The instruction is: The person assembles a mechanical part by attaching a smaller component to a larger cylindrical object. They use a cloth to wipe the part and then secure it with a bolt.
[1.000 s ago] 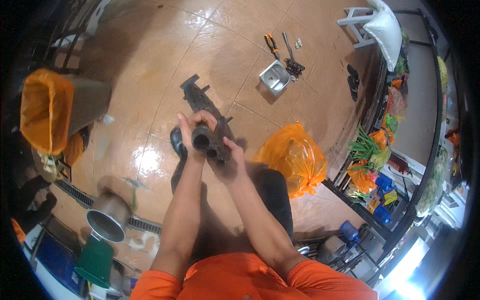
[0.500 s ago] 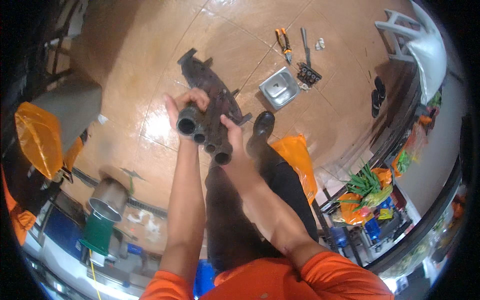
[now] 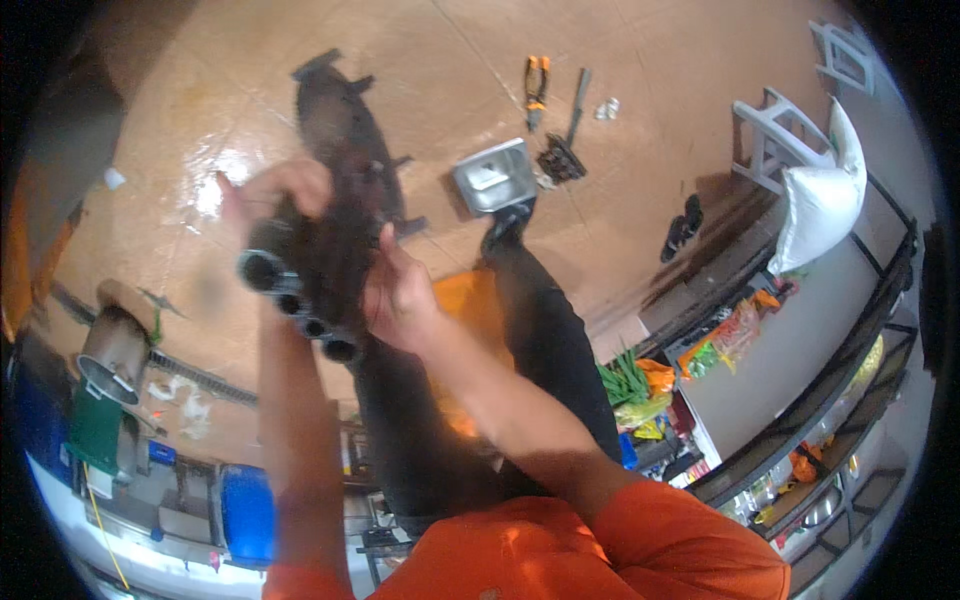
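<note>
A dark, dirty cast-iron gas burner (image 3: 345,140) is held up above the floor, somewhat blurred. Its round body with short stub legs points away from me, and a row of several round pipe openings (image 3: 313,327) faces toward me. My left hand (image 3: 282,190) is closed around its left side near the largest opening, some fingers hidden behind the pipes. On the other side my right hand (image 3: 400,300) grips the pipe section, thumb up along its edge. Beyond it on the floor are a steel pan (image 3: 497,178), orange-handled pliers (image 3: 537,95) and a blackened metal part with a handle (image 3: 562,157).
White plastic stools (image 3: 780,135) and a white sack (image 3: 825,195) stand at the right, near black slippers (image 3: 683,228). Shelving with vegetables (image 3: 627,385) runs along the lower right. At left are a metal pot (image 3: 112,355) and a green bucket (image 3: 95,430). An orange bag (image 3: 468,310) lies between my legs.
My view has turned, so the floor things sit further left. Both hands still hold the burner, which appears further left and tilted more upright. My foot now appears right beside the pan.
</note>
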The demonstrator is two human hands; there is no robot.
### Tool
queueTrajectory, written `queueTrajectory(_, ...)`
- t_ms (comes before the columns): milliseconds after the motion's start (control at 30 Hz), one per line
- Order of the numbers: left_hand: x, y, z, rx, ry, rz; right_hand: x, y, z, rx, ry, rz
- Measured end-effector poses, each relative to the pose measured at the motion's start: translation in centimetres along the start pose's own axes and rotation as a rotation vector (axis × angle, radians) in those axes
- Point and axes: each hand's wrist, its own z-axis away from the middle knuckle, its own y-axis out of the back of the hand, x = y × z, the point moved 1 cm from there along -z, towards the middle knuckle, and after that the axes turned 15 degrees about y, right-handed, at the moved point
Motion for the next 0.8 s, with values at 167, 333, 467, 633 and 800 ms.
queueTrajectory(167,0.6,-3.0,-0.8,0.032,0.002,0.024,-16.5,13.2,-2.1,0.048,0.121,0.838)
queueTrajectory(333,-1.4,-4.6,-2.4,-0.037,-0.041,0.004,-38.7,34.8,-12.5,0.4,0.51,1.796)
queueTrajectory(467,-3.4,-4.6,-1.3,-0.024,-0.023,0.008,-45.1,40.8,-19.0,0.168,0.564,2.436)
queueTrajectory(633,-4.9,-4.7,0.7,0.034,-0.012,-0.004,-42.7,38.7,-21.7,-0.097,0.152,2.224)
queueTrajectory(800,-5.3,-4.8,1.6,0.01,-0.026,0.047,-42.3,38.1,-16.8,-0.005,0.071,1.958)
